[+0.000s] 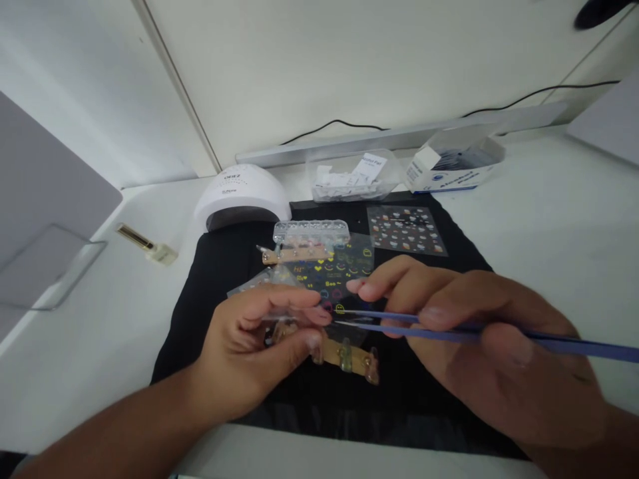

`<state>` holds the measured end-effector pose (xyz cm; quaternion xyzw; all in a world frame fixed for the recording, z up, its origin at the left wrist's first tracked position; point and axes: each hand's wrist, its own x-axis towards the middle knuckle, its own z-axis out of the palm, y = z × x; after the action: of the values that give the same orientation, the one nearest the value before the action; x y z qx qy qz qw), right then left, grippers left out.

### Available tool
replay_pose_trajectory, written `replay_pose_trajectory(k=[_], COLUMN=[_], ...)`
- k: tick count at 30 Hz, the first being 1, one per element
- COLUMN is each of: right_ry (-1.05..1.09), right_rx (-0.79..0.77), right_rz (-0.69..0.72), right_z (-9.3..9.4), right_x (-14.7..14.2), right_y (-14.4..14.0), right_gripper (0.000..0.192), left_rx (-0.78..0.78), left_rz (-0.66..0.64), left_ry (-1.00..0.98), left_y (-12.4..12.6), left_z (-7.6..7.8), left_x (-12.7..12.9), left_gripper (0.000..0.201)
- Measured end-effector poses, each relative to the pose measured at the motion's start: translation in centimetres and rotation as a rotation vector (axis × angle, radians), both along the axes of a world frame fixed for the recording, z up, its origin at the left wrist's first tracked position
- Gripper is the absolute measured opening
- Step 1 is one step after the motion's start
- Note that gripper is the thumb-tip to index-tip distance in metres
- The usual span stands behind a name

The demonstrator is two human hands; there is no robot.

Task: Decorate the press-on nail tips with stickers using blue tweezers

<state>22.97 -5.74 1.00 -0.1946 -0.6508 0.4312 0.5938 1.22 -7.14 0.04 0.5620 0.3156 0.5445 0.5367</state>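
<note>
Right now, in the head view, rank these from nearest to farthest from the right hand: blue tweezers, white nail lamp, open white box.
1. Blue tweezers: held in the right hand.
2. Open white box: back right, beyond the black mat.
3. White nail lamp: back left.

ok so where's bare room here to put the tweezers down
Bare white table lies right of the black mat, below the wipe box. More lies left of the mat, below the small bottle. The mat's middle is crowded: sticker sheets, nail tip strips, both hands.
</note>
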Motion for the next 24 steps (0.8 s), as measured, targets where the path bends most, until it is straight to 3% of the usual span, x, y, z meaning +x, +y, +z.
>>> replay_pose_trajectory(k=[8, 15, 24], right_ry=[-0.108, -0.105, -0.098], right_rx=[0.096, 0.076, 0.109], right_rz=[-0.020, -0.032, 0.013], right_z=[0.00, -0.11, -0.28], right_x=[0.20, 0.03, -0.03], right_y=[-0.47, -0.80, -0.17], right_gripper=[0.023, 0.025, 0.025], left_rx=[0.020, 0.026, -0.038], left_rz=[0.073, 0.104, 0.039], left_ry=[0.020, 0.034, -0.021], left_y=[0.14, 0.23, 0.09], left_z=[0.41, 0.41, 0.28], left_x=[0.15, 0.22, 0.16], left_gripper=[0.047, 0.045, 0.051])
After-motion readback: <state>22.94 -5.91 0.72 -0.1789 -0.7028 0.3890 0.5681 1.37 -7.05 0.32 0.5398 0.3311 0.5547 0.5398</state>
